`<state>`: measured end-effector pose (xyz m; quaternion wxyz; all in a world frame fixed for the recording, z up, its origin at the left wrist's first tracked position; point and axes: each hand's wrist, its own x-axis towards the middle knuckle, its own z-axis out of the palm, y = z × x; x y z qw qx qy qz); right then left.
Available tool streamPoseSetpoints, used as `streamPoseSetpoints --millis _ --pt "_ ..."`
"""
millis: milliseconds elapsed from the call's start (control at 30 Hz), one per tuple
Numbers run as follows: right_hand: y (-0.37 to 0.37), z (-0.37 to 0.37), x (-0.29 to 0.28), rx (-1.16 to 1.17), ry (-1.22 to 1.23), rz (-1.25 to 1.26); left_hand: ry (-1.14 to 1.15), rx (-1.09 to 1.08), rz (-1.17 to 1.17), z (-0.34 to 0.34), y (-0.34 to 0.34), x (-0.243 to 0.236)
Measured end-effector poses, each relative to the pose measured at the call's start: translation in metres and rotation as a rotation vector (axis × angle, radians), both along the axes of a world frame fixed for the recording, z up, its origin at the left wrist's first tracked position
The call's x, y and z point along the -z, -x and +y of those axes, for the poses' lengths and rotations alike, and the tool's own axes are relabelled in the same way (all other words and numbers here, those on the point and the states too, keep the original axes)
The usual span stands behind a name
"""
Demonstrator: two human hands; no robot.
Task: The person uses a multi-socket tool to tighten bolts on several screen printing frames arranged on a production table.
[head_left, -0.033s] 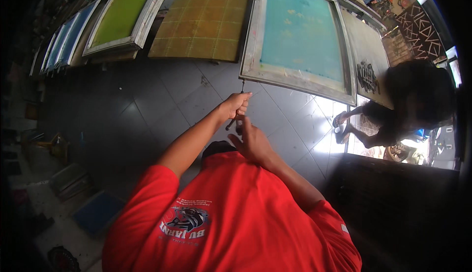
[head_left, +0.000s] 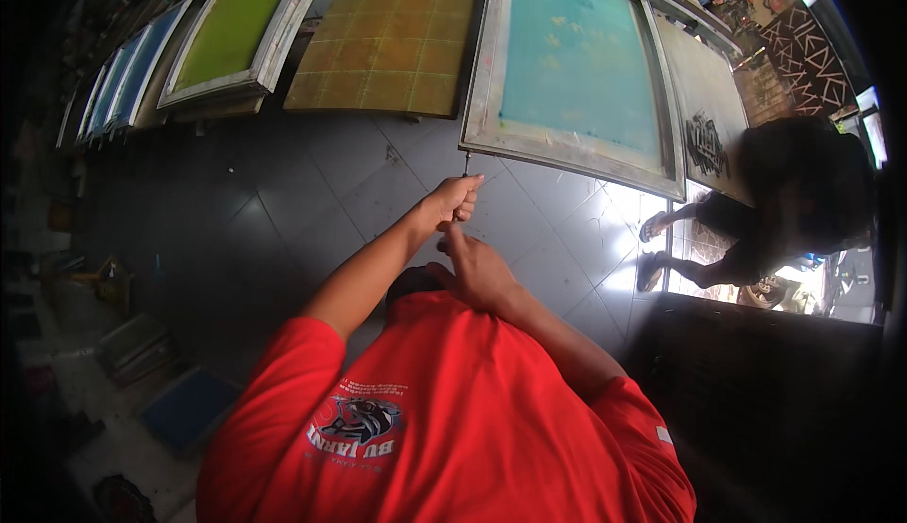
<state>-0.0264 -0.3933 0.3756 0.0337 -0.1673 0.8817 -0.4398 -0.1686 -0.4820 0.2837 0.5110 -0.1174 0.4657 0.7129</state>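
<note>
My left hand (head_left: 455, 204) is closed round a thin metal hand tool (head_left: 467, 164). The tool's narrow shaft rises from the fist to the front edge of a board under a framed turquoise printing screen (head_left: 578, 60). Just below the left fist is my right hand (head_left: 480, 270), its fingers curled at the tool's lower end, which they cover. The exact kind of tool cannot be made out, and the shaft's tip at the board edge is small.
Along the far side stand a brown grid-marked board (head_left: 385, 36), a green framed screen (head_left: 231, 22) and blue screens (head_left: 142, 69). Another person's legs (head_left: 694, 263) are at right. Grey tiled floor (head_left: 312, 221) lies below; a dark surface (head_left: 756, 381) stands lower right.
My right hand has come up and inward, its fingers curling over the tool's lower end, visible before. The left hand stays put. The other person's near foot has shifted slightly.
</note>
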Motion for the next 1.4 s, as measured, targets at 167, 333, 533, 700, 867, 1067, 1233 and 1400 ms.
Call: streamPoseSetpoints --millis 167,333,533,700,867,1067,1233,1400 --pt "0.033 0.002 0.014 -0.229 -0.046 -0.089 -0.158 0.002 -0.010 -0.001 0.004 0.014" --pt "0.014 0.033 0.087 0.532 0.150 -0.228 -0.359 -0.006 -0.125 -0.002 0.004 0.028" --pt "-0.009 0.005 0.138 0.536 1.270 -1.040 -0.274 0.032 -0.151 0.000 0.006 0.024" --pt "-0.015 0.007 0.133 0.732 1.192 -0.714 0.118 0.044 -0.247 0.004 0.010 -0.017" --pt "-0.014 0.003 0.087 1.019 0.404 -0.301 0.017 0.037 -0.153 0.012 0.007 0.010" --pt "-0.003 -0.063 0.003 0.712 -0.191 -0.168 -0.056 0.124 -0.162 0.004 0.014 0.016" --pt "0.011 -0.057 0.002 0.347 0.040 -0.240 -0.179 0.132 -0.142 -0.007 0.016 0.020" --pt "-0.001 -0.003 0.129 1.038 0.215 -0.156 -0.322 0.125 -0.258 0.003 0.014 0.025"
